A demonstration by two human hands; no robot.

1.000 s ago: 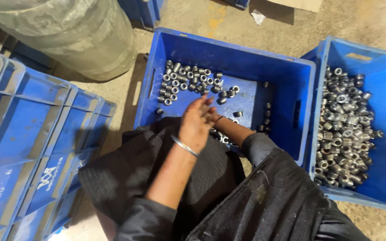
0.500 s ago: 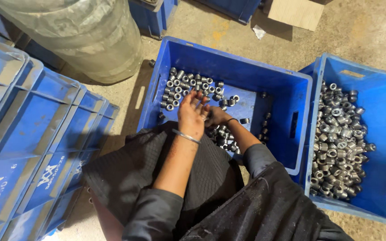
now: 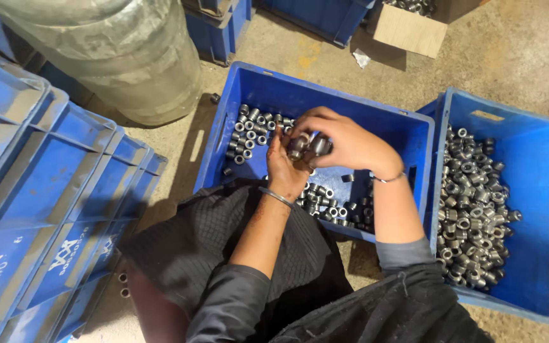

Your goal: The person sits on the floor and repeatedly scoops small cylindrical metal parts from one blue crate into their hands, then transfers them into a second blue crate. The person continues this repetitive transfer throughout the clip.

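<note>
Both hands, raised since a second ago: left hand [image 3: 285, 166] and right hand [image 3: 338, 140] jointly clasp short grey metal fittings [image 3: 309, 146] (gathered handful) above the blue plastic crate [image 3: 325, 101].

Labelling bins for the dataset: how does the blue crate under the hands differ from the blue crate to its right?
The middle crate holds metal fittings only along its far and near sides, with bare blue floor between; the right crate holds a dense pile running most of its length. Both hands, left and right, are over the middle crate holding fittings; no hand is at the right crate. Both are blue plastic and hold similar grey ring-shaped parts.
</note>
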